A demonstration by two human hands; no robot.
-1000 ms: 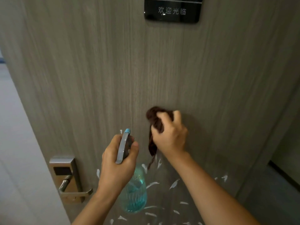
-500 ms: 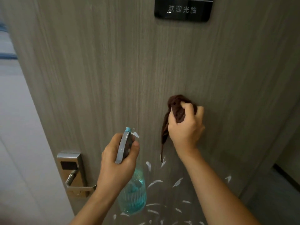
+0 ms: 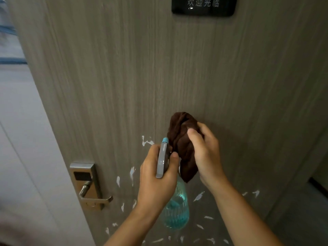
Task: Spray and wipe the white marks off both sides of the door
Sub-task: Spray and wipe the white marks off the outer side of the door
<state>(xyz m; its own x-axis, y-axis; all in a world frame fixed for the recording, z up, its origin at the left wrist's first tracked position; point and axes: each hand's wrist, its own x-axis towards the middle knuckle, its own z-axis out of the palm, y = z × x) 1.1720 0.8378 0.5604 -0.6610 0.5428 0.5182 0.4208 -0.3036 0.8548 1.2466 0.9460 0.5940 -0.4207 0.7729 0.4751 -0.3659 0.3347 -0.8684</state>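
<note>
**Inspector:** State of the hands, please.

**Assistant:** The left hand is wrapped round the grey trigger head of a clear plastic spray bottle of blue liquid, thumb across the top, blue nozzle tip pointing up toward the door. The right hand clutches a bunched dark brown cloth, fingers curled round it, with the wad's upper end at the door surface; actual contact cannot be confirmed.

**Inspector:** And the door?

**Assistant:** The grey wood-grain door faces the camera. White smeared marks lie scattered across its lower half, from just right of the brushed-metal lever lock to the bottom edge of view. The upper panel, up to the black glossy sign with white characters, shows none.

**Inspector:** Step in hand?

**Assistant:** In my judgement, wiping on this first face, and early: most marks remain. The other face is not visible.

**Inspector:** Next move?

**Assistant:** Likely lowering the cloth onto the nearest marks beside the nozzle, with firm pressure, or re-spraying first. The bottle sits close against the cloth, so the hands need separating to aim cleanly.
</note>
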